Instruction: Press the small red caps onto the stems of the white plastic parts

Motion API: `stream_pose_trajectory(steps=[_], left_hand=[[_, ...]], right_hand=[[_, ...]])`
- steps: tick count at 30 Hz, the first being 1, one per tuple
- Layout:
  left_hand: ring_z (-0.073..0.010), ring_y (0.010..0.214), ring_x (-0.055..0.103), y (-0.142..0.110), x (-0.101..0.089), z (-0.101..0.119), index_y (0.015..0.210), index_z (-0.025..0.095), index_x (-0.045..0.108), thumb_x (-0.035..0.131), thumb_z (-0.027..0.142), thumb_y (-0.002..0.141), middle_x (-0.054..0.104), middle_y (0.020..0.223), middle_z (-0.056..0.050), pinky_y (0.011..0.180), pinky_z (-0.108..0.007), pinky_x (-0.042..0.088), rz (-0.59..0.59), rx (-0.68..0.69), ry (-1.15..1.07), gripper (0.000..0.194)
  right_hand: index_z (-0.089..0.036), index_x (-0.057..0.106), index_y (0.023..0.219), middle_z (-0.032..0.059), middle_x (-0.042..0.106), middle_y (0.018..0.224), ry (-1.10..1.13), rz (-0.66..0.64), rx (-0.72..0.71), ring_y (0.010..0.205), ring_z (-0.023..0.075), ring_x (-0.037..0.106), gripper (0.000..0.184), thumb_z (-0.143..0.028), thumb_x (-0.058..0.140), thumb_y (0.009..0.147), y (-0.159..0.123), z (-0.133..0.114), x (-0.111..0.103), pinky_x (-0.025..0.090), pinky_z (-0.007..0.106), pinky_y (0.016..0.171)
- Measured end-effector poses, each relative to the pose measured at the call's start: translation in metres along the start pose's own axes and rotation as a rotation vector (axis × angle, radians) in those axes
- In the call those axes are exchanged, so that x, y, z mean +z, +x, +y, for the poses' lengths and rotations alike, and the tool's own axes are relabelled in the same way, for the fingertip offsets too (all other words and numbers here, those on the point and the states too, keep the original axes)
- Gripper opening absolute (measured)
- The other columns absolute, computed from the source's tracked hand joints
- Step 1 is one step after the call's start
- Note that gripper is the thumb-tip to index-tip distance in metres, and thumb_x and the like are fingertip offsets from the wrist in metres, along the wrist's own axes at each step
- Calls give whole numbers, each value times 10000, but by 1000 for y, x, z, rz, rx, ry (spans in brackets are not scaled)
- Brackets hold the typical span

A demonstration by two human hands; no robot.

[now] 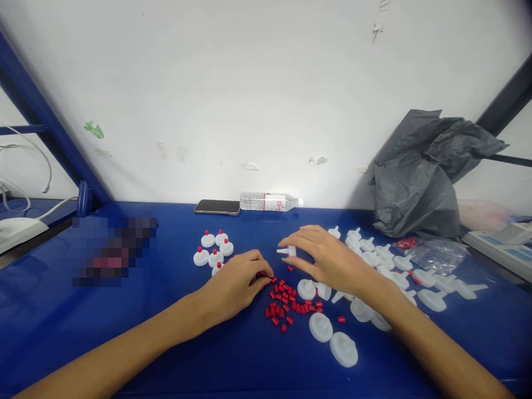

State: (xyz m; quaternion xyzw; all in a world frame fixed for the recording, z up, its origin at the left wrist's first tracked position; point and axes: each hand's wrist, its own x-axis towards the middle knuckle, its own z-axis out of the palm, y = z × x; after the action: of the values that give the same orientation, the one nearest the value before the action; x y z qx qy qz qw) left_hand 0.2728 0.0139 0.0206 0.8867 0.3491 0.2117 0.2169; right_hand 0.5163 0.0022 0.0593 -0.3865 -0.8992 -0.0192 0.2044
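My left hand is closed in a pinch, fingertips on a small red cap beside the loose pile of red caps. Between the thumb and fingers of my right hand is a white nozzle lid, lying sideways with its narrow spout pointing left. Beyond my left hand stand several white lids with red tips, one partly hidden by that hand. Around and under my right forearm lie many loose white nozzle lids. Two of them, like the white lid, lie near the front.
A phone and a clear plastic bottle lie along the wall. At the right back are a grey plastic bag and a clear bag. A blurred-out dark object lies on the left of the blue table.
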Motion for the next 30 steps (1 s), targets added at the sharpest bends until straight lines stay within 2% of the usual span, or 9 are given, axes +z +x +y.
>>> stream_pose_trajectory(steps=[4,6,10,15,19,22,27,30], left_hand=[[-129,764,616,0,2,1,999,224,714,597,176,968,663,1046,-12,732,-257,495,42,4,-8,130],[-123,738,625,0,2,2,1029,223,685,578,214,991,672,1066,-11,709,-258,504,110,-3,-29,114],[-108,645,643,1,-5,3,1054,227,681,601,242,994,728,928,16,655,-237,517,284,-10,-67,102],[-113,672,680,1,-15,0,1067,211,724,647,231,972,759,953,-3,697,-242,549,456,87,45,125],[-145,801,719,1,-14,-1,1087,200,730,654,206,966,771,974,-19,743,-247,567,490,149,58,143],[-151,823,729,0,-11,0,1068,204,730,649,219,972,773,971,-21,717,-237,571,490,183,20,126],[-137,734,721,-2,-9,3,1062,206,735,640,247,980,775,945,-32,592,-208,544,474,164,-45,132],[-103,614,682,-3,-10,7,1055,211,754,656,244,968,777,923,-29,518,-192,500,457,137,-131,136]], right_hand=[[-253,633,1245,29,733,1188,-31,9,9,1106,243,667,251,-283,608,997,2,-1,-2,391,517,1111],[-264,624,1254,33,724,1201,-35,21,6,1136,253,652,254,-282,598,1002,1,-2,-2,414,510,1085],[-264,586,1301,64,667,1247,-30,24,25,1132,256,632,291,-317,574,1015,0,-3,-2,505,460,975],[-267,520,1363,64,615,1291,37,13,47,1135,240,618,351,-333,565,1021,0,-6,-3,532,431,953],[-281,477,1396,59,618,1328,99,57,25,1185,235,606,401,-325,586,1013,-1,-12,-3,526,425,988],[-284,465,1409,63,638,1335,133,89,-9,1216,238,604,414,-323,586,1015,-2,-15,0,521,429,1012],[-278,510,1381,64,678,1303,185,144,-15,1204,239,627,377,-325,586,1015,-3,-18,5,526,420,1013],[-290,552,1350,47,692,1299,261,158,45,1186,234,647,357,-330,610,1000,-2,-21,5,525,410,1023]])
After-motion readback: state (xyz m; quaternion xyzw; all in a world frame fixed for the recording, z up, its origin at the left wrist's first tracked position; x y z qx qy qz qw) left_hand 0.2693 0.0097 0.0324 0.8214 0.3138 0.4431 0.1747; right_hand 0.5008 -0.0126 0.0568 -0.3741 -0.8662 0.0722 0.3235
